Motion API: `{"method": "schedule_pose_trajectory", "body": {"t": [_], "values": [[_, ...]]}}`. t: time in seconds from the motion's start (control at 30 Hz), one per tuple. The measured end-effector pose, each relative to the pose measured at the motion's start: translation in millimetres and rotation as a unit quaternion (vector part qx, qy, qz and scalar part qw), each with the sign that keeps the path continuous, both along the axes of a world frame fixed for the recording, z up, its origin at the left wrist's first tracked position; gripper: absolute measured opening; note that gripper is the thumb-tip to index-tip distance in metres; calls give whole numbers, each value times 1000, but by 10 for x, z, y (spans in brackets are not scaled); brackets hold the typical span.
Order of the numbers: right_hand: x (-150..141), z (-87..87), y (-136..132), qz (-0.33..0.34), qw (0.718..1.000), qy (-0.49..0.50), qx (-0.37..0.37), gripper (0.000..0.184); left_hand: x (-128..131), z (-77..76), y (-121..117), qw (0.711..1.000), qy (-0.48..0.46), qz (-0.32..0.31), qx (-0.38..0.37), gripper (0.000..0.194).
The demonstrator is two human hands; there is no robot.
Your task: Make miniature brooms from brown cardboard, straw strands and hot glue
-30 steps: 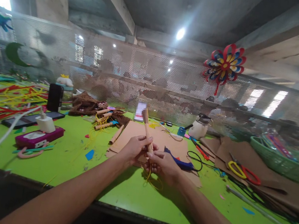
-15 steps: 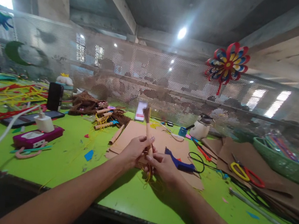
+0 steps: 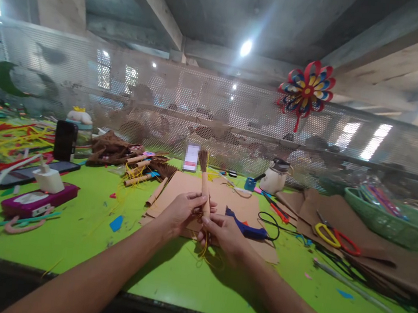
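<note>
Both my hands hold one brown paper tube [image 3: 204, 184] upright over the table, its far end cut into a dark brown fringe like a small broom. My left hand [image 3: 187, 210] has its fingers closed round the middle of the tube. Lower down, my right hand [image 3: 220, 232] pinches its near end. Thin yellow string [image 3: 203, 250] hangs in loops below my right fingers. Beneath lies a brown cardboard sheet [image 3: 178, 186]. Just right of my right hand, a blue glue gun [image 3: 248, 227] rests on that sheet.
Several rolled tubes [image 3: 140, 170] lie left of the cardboard. Scissors [image 3: 337, 238] rest on brown paper [image 3: 366, 251] at the right, near a green basket [image 3: 389, 221]. A purple power strip [image 3: 39, 200] with a white charger [image 3: 49, 179] is at left. A perforated screen [image 3: 178, 101] stands behind.
The whole scene has shifted slightly left as the view turned a little right. My hands keep their hold on the tube, whose fringe now shows more clearly.
</note>
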State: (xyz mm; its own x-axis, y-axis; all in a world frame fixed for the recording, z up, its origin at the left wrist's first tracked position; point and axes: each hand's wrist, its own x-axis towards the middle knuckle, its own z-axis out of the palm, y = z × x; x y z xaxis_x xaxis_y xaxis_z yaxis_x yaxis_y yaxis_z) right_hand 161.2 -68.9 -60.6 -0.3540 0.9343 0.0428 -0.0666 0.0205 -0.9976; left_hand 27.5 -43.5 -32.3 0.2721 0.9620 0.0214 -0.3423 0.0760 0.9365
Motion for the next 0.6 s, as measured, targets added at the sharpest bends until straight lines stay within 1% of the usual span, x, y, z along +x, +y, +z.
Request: {"method": "schedule_pose_trajectory", "body": {"t": [0.1, 0.13, 0.17, 0.23, 0.27, 0.33, 0.37, 0.4, 0.43, 0.47, 0.5, 0.57, 0.6], "values": [[-11, 5, -12, 10, 1000, -19, 3, 42, -7, 8, 10, 1000, 6, -1, -4, 10], [-8, 7, -7, 7, 999, -36, 19, 41, -14, 7, 24, 1000, 1, 2, -6, 11], [2, 14, 5, -6, 997, -58, 46, 41, -24, 5, 44, 1000, -6, 7, -9, 12], [63, 62, 50, -57, 986, -107, 114, 38, -57, 5, 98, 999, -23, 17, -15, 15], [119, 109, 82, -91, 978, -125, 142, 37, -79, 8, 128, 999, -28, 21, -19, 16], [280, 250, 151, -149, 965, -147, 161, 32, -126, 18, 185, 999, -35, 32, -27, 16], [379, 337, 183, -169, 958, -166, 164, 29, -147, 23, 208, 998, -37, 36, -30, 16], [483, 423, 210, -174, 945, -210, 181, 25, -164, 27, 226, 998, -38, 42, -32, 15], [583, 502, 229, -162, 921, -279, 218, 21, -176, 29, 239, 998, -37, 46, -33, 14], [673, 564, 239, -132, 888, -365, 248, 18, -182, 29, 245, 998, -36, 50, -33, 13], [748, 602, 238, -96, 851, -445, 263, 18, -184, 27, 247, 998, -33, 52, -33, 12], [842, 595, 215, -28, 774, -578, 257, 18, -179, 18, 240, 998, -24, 56, -35, 10], [864, 551, 197, -10, 743, -624, 242, 17, -174, 11, 235, 997, -22, 57, -35, 9]]}}
